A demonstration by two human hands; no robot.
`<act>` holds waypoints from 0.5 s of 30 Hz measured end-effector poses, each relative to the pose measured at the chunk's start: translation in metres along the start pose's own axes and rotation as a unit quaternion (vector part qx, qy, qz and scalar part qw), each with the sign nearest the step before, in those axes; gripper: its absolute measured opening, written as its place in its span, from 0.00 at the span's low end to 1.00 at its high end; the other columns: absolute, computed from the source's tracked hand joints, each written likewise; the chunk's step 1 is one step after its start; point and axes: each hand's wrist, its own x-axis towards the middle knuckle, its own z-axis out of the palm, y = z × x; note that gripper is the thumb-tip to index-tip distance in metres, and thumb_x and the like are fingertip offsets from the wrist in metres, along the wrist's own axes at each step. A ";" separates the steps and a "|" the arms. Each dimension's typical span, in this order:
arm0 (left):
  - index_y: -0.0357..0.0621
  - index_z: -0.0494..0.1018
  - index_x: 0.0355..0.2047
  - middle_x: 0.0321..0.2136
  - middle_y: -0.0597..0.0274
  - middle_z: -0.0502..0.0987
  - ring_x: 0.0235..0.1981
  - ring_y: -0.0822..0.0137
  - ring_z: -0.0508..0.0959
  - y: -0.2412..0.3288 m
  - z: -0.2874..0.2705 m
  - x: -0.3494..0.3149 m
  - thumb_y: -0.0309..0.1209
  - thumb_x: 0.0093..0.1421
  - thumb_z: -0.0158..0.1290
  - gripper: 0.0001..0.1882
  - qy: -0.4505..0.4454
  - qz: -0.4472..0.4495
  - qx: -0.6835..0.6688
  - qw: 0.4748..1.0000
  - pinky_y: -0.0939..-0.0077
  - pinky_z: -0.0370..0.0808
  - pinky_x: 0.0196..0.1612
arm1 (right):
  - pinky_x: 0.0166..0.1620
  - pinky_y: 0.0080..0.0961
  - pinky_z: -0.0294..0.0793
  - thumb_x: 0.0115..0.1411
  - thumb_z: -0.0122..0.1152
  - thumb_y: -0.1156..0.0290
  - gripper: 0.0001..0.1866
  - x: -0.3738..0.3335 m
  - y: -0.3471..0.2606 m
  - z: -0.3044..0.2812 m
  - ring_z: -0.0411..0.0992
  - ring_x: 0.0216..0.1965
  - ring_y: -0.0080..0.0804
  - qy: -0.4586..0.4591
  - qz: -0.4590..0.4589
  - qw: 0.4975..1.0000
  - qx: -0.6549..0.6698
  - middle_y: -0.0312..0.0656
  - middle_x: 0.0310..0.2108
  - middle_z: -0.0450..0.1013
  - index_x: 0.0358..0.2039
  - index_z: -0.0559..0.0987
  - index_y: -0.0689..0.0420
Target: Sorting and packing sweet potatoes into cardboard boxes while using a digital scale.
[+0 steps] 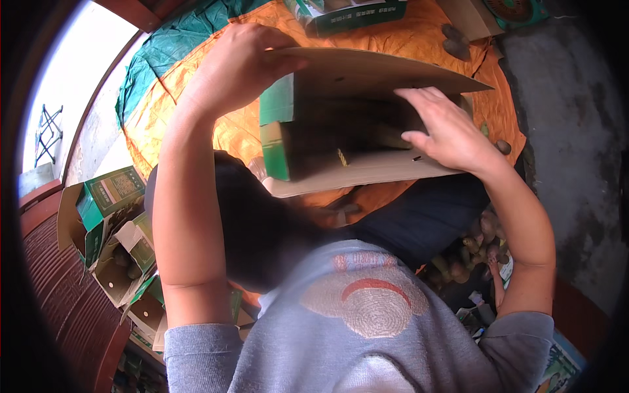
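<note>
A cardboard box (278, 154), green outside and brown inside, lies in front of me with its opening towards me. Its long brown flaps stand apart, one above and one below the dark hollow. My left hand (239, 62) pinches the upper flap (373, 65) at its left corner, thumb and fingers closed on it. At the right end of the opening is my right hand (449, 128), its fingers and thumb stretched apart, its fingertips close to the upper flap. A short yellow cord (342, 157) shows at the lower flap. The box's inside is dark and blurred.
An orange and green tarp (170, 105) lies under the box. Green cartons (114, 193) are piled at my left; another green box (357, 16) is at the far side. Brown roundish produce (481, 242) lies by my right leg. Grey floor (563, 131) runs along the right.
</note>
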 end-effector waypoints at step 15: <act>0.35 0.73 0.56 0.55 0.51 0.77 0.57 0.61 0.75 0.005 -0.009 0.006 0.37 0.71 0.49 0.21 0.017 -0.016 -0.136 0.990 0.66 0.67 0.63 | 0.20 0.26 0.64 0.66 0.57 0.47 0.29 -0.370 0.251 0.123 0.64 0.12 0.22 0.426 0.561 0.671 0.232 0.33 0.12 0.67 0.19 0.77 0.60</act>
